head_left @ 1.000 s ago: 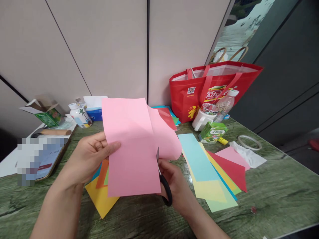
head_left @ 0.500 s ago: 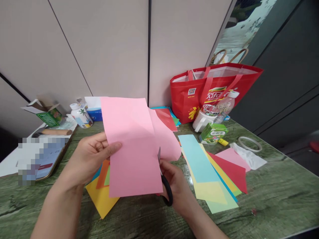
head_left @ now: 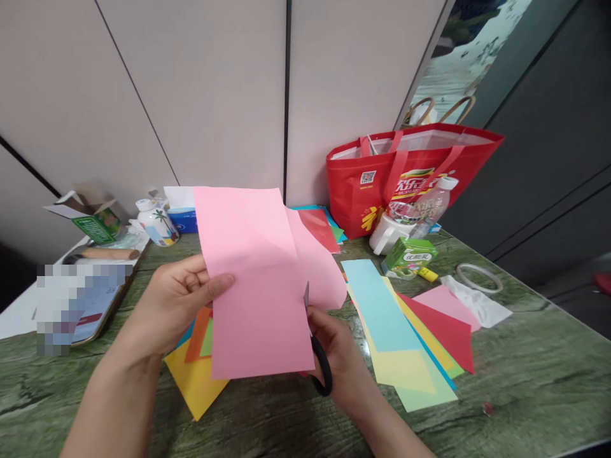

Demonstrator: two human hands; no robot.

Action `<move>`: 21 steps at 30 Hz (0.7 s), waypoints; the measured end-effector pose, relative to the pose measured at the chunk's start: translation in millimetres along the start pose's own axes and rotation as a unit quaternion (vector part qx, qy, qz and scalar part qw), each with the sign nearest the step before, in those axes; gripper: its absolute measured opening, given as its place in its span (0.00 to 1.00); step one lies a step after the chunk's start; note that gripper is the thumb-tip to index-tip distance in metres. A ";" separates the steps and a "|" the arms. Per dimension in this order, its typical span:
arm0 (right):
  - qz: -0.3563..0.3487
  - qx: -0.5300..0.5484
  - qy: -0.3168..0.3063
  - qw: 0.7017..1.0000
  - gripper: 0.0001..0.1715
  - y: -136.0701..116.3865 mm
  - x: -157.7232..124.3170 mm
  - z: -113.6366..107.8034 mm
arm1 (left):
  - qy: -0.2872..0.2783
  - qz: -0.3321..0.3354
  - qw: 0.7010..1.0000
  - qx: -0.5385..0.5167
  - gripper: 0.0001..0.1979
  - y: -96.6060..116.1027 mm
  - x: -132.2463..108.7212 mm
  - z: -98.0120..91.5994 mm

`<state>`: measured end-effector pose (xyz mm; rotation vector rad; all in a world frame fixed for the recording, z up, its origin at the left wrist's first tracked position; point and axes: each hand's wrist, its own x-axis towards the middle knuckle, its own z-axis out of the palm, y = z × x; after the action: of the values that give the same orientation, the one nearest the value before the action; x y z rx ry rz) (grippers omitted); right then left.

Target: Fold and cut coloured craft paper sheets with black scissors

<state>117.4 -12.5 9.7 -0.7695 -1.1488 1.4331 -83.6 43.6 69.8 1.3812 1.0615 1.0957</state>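
My left hand [head_left: 184,299] pinches the left edge of a pink sheet of paper [head_left: 252,286], thumb in front and fingers behind, holding it up above the table. In my right hand [head_left: 337,353] is a pair of scissors [head_left: 321,366] with a black handle. The blade tip shows in front of the sheet along a cut on its right side; the rest of the blades is partly hidden. Right of the cut, the pink strip curls away behind my fingers. Yellow paper [head_left: 195,394] with orange and green pieces lies beneath the sheet.
Right of my hands lie several coloured strips [head_left: 377,312]. Behind them stand a green carton [head_left: 410,257], a white mug [head_left: 387,232], a plastic bottle [head_left: 434,207] and a red bag [head_left: 353,197]. A tape ring [head_left: 480,278] lies farther right. A phone [head_left: 90,312] and white bottle [head_left: 156,222] are at left.
Hardly anything differs. The whole view has shifted by a few pixels; the hands, the sheet and the scissors keep nearly the same pose.
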 end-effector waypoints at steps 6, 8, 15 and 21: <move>0.009 0.001 -0.001 1.000 0.21 1.7 0.1 0.1 | 0.002 -0.007 1.000 -0.008 0.15 2.5 -0.6 1.2; 0.009 0.000 0.005 1.000 0.21 1.8 0.1 0.4 | 0.000 -0.012 1.000 -0.006 0.14 3.7 -0.8 1.8; 0.004 -0.010 0.005 1.000 0.21 0.3 0.3 1.0 | 0.002 -0.015 1.000 -0.011 0.15 4.7 -2.0 2.1; 0.016 0.011 0.010 1.000 0.19 0.3 0.0 2.3 | 0.004 -0.014 1.000 -0.005 0.16 4.6 -1.9 1.6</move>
<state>115.2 -13.0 10.1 -0.7871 -1.1085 1.4595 -82.2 41.1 74.2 1.3517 1.0761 1.0858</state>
